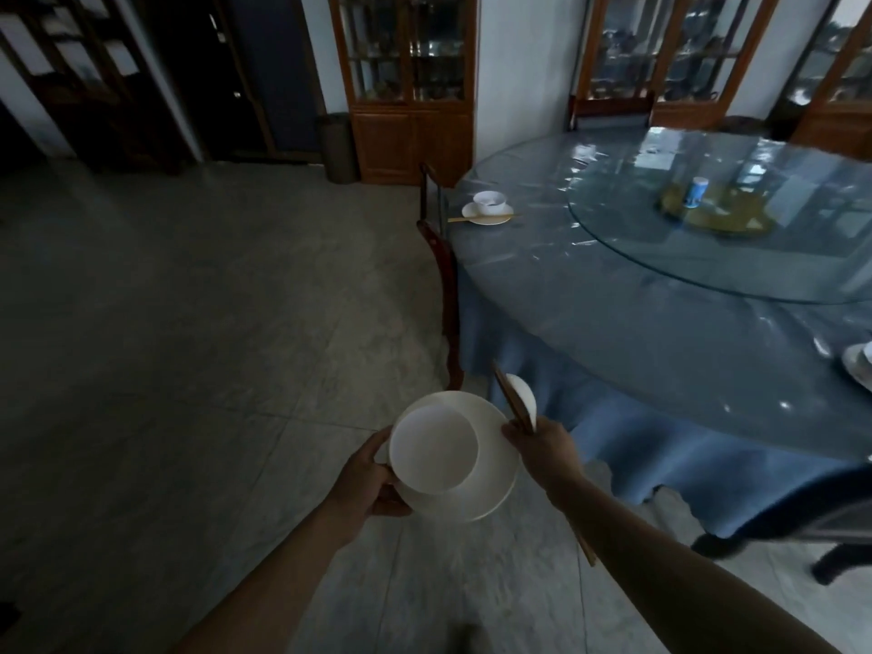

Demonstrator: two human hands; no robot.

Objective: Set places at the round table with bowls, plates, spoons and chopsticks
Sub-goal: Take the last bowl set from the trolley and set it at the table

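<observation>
My left hand [373, 479] grips a white plate [495, 483] with a white bowl [434, 448] sitting on it, held over the floor in front of me. My right hand [542, 448] is closed on a pair of brown chopsticks [509, 401] and a white spoon [524, 396], right beside the plate's rim. The round table [637, 313] with a blue cloth stands to the right. On its far left edge a place is laid: a bowl [489, 202] on a plate [486, 217] with chopsticks [465, 219] across it.
A glass turntable [708, 262] covers the table's middle, carrying a blue-and-white can [695, 193]. A dark wooden chair [441, 276] stands against the table's left side. More white dishes [859, 365] show at the right edge. Wooden glass cabinets [406, 82] line the back wall; tiled floor lies to the left.
</observation>
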